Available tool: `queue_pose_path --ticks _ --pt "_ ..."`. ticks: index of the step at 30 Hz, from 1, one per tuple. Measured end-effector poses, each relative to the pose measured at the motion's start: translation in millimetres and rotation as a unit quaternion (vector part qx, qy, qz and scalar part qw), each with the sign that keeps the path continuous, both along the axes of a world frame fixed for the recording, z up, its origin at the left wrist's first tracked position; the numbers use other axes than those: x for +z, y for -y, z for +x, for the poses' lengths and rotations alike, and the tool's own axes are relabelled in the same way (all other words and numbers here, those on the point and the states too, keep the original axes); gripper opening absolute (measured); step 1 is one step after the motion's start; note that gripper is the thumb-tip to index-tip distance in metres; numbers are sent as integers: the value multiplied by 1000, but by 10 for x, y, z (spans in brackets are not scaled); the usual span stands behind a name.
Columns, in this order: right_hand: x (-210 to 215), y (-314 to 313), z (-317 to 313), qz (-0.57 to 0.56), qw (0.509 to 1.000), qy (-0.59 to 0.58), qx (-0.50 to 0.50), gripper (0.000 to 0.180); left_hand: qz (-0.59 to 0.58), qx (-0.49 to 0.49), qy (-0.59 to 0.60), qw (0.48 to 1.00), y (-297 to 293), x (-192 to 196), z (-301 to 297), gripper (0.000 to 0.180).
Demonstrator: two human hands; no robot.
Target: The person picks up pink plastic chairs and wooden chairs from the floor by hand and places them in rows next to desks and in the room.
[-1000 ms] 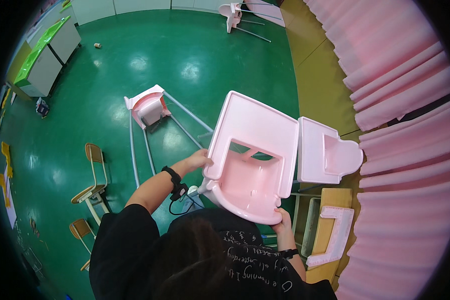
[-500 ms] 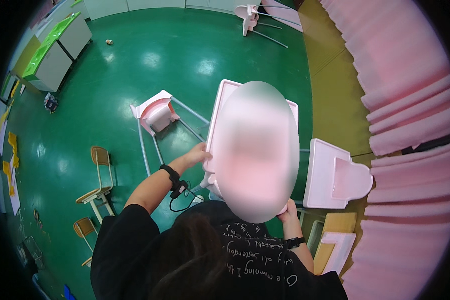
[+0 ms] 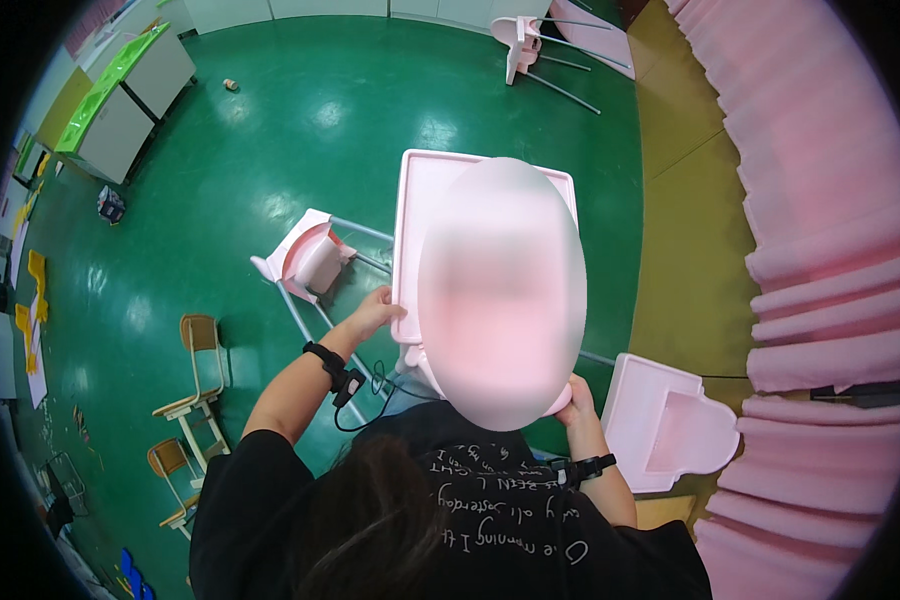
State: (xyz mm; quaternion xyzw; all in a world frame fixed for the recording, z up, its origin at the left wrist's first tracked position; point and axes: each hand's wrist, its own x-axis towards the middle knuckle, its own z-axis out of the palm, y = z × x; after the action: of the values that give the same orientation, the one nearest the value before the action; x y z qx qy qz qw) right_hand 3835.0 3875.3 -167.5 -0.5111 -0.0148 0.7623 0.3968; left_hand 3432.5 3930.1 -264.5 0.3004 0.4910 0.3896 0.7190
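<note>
In front of my body stands a pale pink high chair [image 3: 420,195] with a raised-rim tray; a grey blur covers most of its middle. My left hand [image 3: 376,312] is closed on the tray's near left edge, thumb on top. At the chair's near right, my right hand [image 3: 578,402] wraps round the pink rim, its fingers partly hidden underneath. Just left of it, a second pink high chair [image 3: 315,258] with grey metal legs is tipped over on the floor. On the right is another pink high chair [image 3: 630,400], its tray and seat showing.
Small wooden chairs [image 3: 199,335] stand at the left. A cabinet with a bright green top [image 3: 110,85] is at the far left. One more pink high chair [image 3: 518,45] lies at the back. Pink curtains [image 3: 820,200] hang along the right, beside an olive floor strip [image 3: 685,220].
The high chair in my hands has turned a little counterclockwise and shifted left in view. Both hands keep their hold. The surroundings have shifted slightly as my head moved.
</note>
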Motion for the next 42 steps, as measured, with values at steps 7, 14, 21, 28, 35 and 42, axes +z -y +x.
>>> queue_pose_path --ticks 7,14,21,28,35,42 --pt "-209 -994 127 3 999 -26 -28 34 -19 -12 -22 999 -1014 -33 74 47" --pt "-315 -1585 535 -56 997 -40 -14 47 -59 -36 -25 997 -1600 -94 426 37" --pt "-150 -2391 1042 -97 993 -64 32 55 -109 -12 -43 993 -2176 323 1035 37" --pt "-176 -3011 1621 -104 992 -44 62 58 -87 -5 -26 996 -2748 218 1578 40" --pt "-193 -3286 2184 -101 991 -87 4 58 -60 -67 -70 994 -3457 20 2126 41" --pt "-419 -3055 2708 -46 986 -99 -127 61 -28 -193 -83 977 -4380 60 3019 39"
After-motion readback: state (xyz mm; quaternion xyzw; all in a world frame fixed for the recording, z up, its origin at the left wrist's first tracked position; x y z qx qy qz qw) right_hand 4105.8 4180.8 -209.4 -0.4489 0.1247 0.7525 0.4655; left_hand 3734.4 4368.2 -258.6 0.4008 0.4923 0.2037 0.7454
